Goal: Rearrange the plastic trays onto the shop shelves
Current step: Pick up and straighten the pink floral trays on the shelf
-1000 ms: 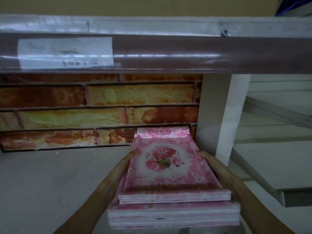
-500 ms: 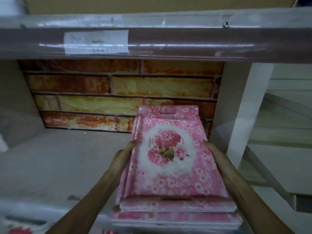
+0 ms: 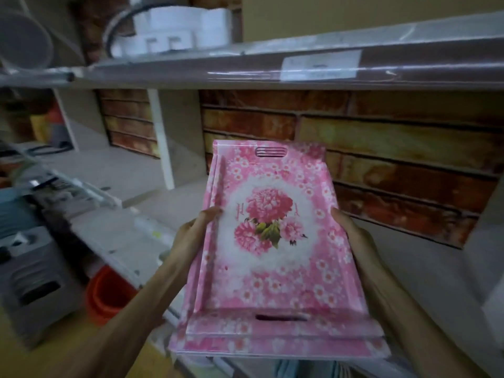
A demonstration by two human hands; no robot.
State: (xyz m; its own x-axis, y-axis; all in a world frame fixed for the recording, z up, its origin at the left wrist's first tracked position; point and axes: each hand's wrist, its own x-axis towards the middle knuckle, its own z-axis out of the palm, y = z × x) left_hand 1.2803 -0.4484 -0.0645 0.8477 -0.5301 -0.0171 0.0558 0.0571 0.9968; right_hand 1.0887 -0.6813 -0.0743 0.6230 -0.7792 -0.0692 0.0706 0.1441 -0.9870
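Observation:
A stack of pink plastic trays (image 3: 272,257) with a flower print and slot handles fills the middle of the view. My left hand (image 3: 195,236) grips its left edge and my right hand (image 3: 354,238) grips its right edge. The stack is tilted, its far end raised, and held in front of the grey shop shelf (image 3: 425,257) with a brick-pattern back wall. How many trays are in the stack I cannot tell.
An upper shelf edge (image 3: 245,69) with a paper label runs across above the trays. A white upright post (image 3: 163,143) divides the shelf bays on the left. An orange bucket (image 3: 109,293) and a grey crate (image 3: 35,282) stand low at the left.
The stack has come off the shelf and toward me, lifted by both hands. My view has swung left, so the white post now stands left of the trays.

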